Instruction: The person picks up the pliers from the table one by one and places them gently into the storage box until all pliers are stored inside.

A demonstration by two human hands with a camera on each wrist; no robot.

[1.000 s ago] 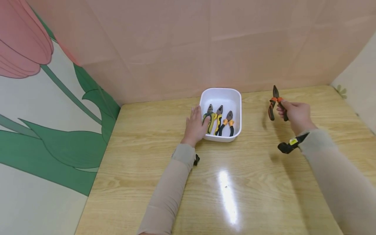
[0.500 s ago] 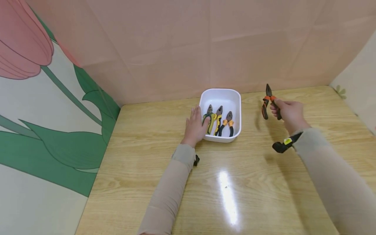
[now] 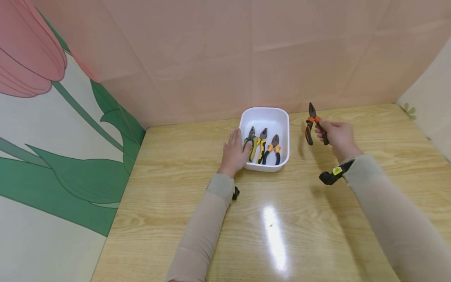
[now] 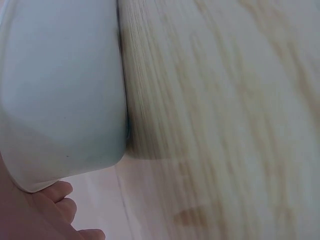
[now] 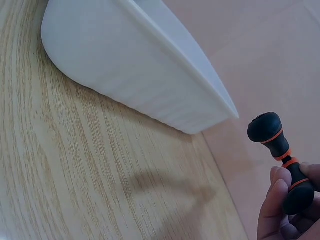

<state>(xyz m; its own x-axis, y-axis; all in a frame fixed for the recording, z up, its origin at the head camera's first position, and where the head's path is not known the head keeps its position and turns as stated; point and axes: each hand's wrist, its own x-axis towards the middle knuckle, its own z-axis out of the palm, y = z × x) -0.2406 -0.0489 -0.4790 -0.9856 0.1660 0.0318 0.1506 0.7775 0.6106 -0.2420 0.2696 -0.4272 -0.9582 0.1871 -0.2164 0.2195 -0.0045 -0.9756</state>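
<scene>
In the head view, a white plastic bin (image 3: 266, 168) holds three pliers: green-and-yellow pliers (image 3: 251, 138), yellow-and-black pliers (image 3: 262, 144) and pliers with black-and-orange handles (image 3: 276, 149). My left hand (image 3: 233, 153) grips the bin's left side, thumb over the rim and fingers along the outer wall. To the right, above the table, my right hand (image 3: 340, 135) pinches one handle of long-nose pliers (image 3: 312, 111), whose handles are spread and whose nose points to the back. The right wrist view shows the butt ends of those pliers (image 5: 267, 129) beside the bin wall (image 5: 125, 65).
The wood-grain table (image 3: 169, 188) extends around the bin, with a bright light reflection (image 3: 274, 235) toward the front. Behind it hangs a pinkish-brown cloth (image 3: 197, 58). A wall with a tulip mural (image 3: 81, 176) borders the left side, and a pale wall (image 3: 428, 90) borders the right.
My right hand has carried the long-nose pliers leftward, closer to the bin. The left hand and the bin have stayed where they were.
</scene>
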